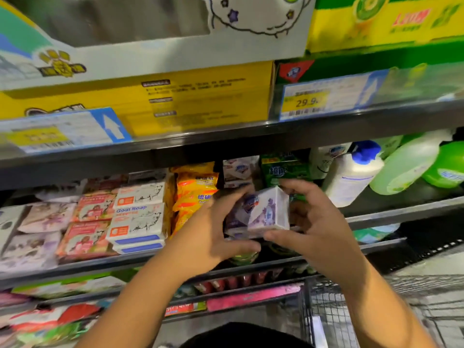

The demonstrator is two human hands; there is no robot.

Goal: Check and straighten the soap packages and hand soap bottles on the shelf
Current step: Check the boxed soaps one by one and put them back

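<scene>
Two hands on one item: your left hand [213,222] is curled round the left end of a purple-and-white rectangular soap package [267,213], thumb underneath, while your right hand [321,222] grips the right end, fingers over the top and thumb below. The package is tilted, one corner up, and sits just in front of the middle dark metal shelf [113,268], over what looks like more purple packs of the same kind; motion blur stops you counting them. Behind it stands a green soap box [283,169], with yellow plastic sachets [195,187] to the left and a white bottle with a blue cap [351,177] to the right. Step in hand, as judged: squaring this pack back into its column. Level it first, printed face forward, then lower it flat onto the pack below with edges flush. Slide it back with both thumbs evenly so that it does not skew against the green box. Likely risk: nudging the sachets, which lean near your left knuckles. The bottles on the right lie tipped and need attention afterwards.
</scene>
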